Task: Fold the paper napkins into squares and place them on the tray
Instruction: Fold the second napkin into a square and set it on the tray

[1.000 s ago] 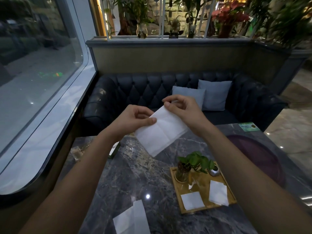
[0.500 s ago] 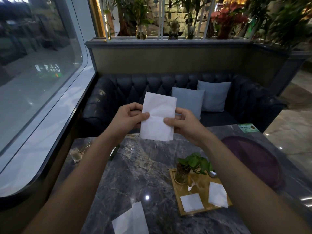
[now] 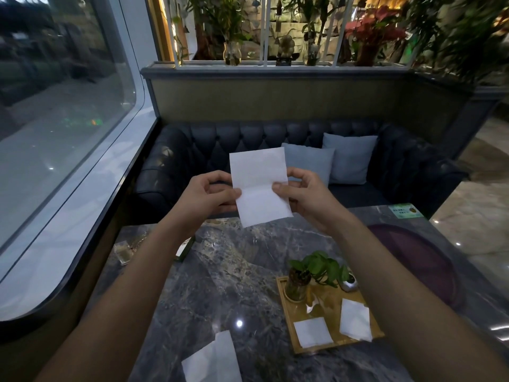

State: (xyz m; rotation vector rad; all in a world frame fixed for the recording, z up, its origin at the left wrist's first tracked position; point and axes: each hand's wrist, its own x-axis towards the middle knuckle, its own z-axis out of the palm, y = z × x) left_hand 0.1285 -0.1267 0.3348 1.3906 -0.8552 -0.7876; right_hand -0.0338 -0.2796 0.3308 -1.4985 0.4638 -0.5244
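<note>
Dark tufted sofa (image 3: 248, 150) at the back, two pale blue cushions (image 3: 349, 158) on it. Grey veined marble table (image 3: 220, 285), glossy, with a light glare spot.

Both forearms reach forward over the table, bare, converging at mid-frame. Left hand (image 3: 205, 197) and right hand (image 3: 305, 195) are raised above the table's far edge, palms turned inward toward each other.

Held napkin (image 3: 259, 186): white paper rectangle, roughly upright, slightly tilted, with a horizontal crease across its middle. It sits between the two hands. Left grip: thumb on the front at the left edge near the crease, fingers curled behind, clamped on the napkin. Right grip: thumb on the front at the right edge at the same height, fingers behind, also clamped on it. Top half stands free above the hands, bottom half hangs below them.

Wooden tray (image 3: 330, 346) on the table's right side, rectangular with a raised rim. On it lie two folded napkins: one square (image 3: 312, 332) near the front-left, one (image 3: 354, 319) to its right overlapping the tray's right rim. At the tray's back is a small leafy plant in a glass jar (image 3: 296, 288).

Loose unfolded napkin (image 3: 212, 359) lies flat on the table at the near edge, well apart from the hands.
</note>
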